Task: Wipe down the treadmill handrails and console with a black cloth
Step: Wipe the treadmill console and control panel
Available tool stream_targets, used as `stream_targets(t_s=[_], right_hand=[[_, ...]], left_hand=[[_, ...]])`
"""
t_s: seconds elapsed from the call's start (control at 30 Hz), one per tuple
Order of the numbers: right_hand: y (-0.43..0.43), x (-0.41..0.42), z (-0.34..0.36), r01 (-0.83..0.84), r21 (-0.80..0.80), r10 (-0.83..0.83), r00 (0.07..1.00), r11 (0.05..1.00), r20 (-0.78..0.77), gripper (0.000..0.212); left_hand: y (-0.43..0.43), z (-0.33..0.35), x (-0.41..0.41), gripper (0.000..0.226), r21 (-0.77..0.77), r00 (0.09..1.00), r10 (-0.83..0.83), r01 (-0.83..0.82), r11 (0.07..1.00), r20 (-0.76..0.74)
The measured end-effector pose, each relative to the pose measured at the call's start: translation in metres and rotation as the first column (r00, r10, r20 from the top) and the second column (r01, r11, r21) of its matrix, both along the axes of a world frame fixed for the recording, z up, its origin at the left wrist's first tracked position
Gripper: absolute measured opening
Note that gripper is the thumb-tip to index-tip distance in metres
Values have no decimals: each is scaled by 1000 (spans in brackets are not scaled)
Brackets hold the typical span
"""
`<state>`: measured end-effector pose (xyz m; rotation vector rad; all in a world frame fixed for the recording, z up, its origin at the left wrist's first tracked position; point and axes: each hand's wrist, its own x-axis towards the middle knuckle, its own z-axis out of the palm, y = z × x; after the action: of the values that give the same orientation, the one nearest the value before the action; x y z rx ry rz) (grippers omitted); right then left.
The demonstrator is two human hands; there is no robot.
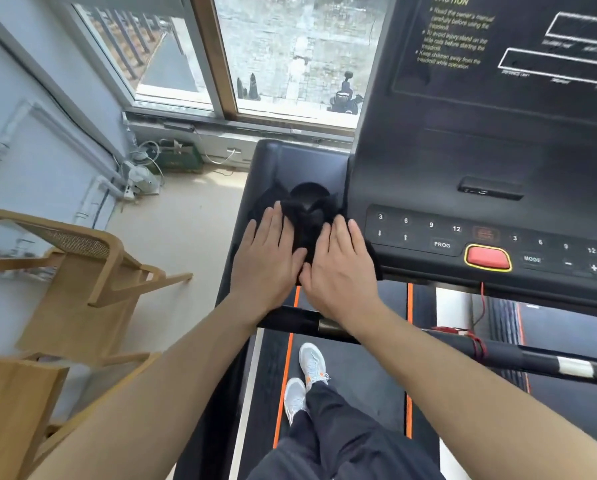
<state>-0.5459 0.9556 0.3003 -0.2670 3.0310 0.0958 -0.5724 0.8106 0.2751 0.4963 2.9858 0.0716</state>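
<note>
Position: the person stands on the treadmill belt (356, 382), with both grey shoes (311, 362) on it.

Black cloth (311, 221): lies bunched on the left side tray (290, 161) of the console (463, 157). It sits at the near edge of the round cup recess (309, 194) and just left of the keypad (418, 230).

Left grip (266, 261): open. The fingers are straight and together, laid flat, palm down, on the left part of the cloth.

Right grip (342, 268): open. The fingers are straight, laid flat, palm down, on the right part of the cloth. The thumbs of both grips meet near the middle.

Handrail (290, 318): a dark crossbar runs below the wrists and continues to the right.

Console front: the red stop button (487, 258) has a yellow border, and a red cord (483, 299) hangs beneath it.

Surroundings: a wooden chair (82, 271) stands left of the treadmill, with a window (290, 53) beyond it.
</note>
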Motion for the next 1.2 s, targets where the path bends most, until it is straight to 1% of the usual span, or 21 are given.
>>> stream_targets(t_s=[0.07,0.13,0.23,0.33,0.43,0.5,0.6,0.7,0.83,0.9,1.0,1.07,1.13,1.2], right_hand=[[9,-29,4,-4,37,4,1000,999,-1,72],[16,-66,10,14,84,-16,1000,996,20,73],[18,-121,19,49,159,-49,999,986,-7,73],[21,-145,19,68,196,-64,998,978,-26,71],[24,-121,6,32,206,-31,1000,978,-8,69],[25,-90,-5,-1,164,1,1000,986,-5,70],[23,-43,-17,-37,75,44,995,996,-92,74],[23,-9,-25,-81,73,91,985,994,-148,75],[24,16,-32,-140,70,152,969,988,-195,63],[23,24,-34,-175,58,183,959,983,-215,62],[13,21,-34,-268,61,275,934,961,-228,60],[1,4,-36,-329,54,332,910,943,-250,56],[-8,-16,-40,-343,26,334,893,939,-300,54],[-12,-29,-45,-361,42,354,875,932,-332,52]], left_hand=[[6,3,-25,66,15,1000,-8,8,1000,-16],[14,7,-58,65,29,1000,-5,5,1000,-2],[29,8,-110,63,34,1000,19,-19,999,-4],[39,7,-137,64,15,999,42,-42,999,-3],[37,6,-118,67,6,999,38,-37,999,-9],[31,7,-86,67,26,1000,20,-19,999,-8],[14,7,-36,69,37,999,-8,10,999,-45],[-1,3,-1,69,-16,996,-62,61,998,-63],[-15,0,19,66,-51,988,-112,108,993,-105],[-24,-1,20,66,-56,985,-116,109,992,-128],[-31,0,19,64,-45,985,-77,70,996,-156],[-29,-1,18,66,-39,986,-8,1,999,-167],[-24,-3,16,73,-35,987,86,-91,995,-135],[-19,-4,14,74,-67,982,148,-156,985,-115]])
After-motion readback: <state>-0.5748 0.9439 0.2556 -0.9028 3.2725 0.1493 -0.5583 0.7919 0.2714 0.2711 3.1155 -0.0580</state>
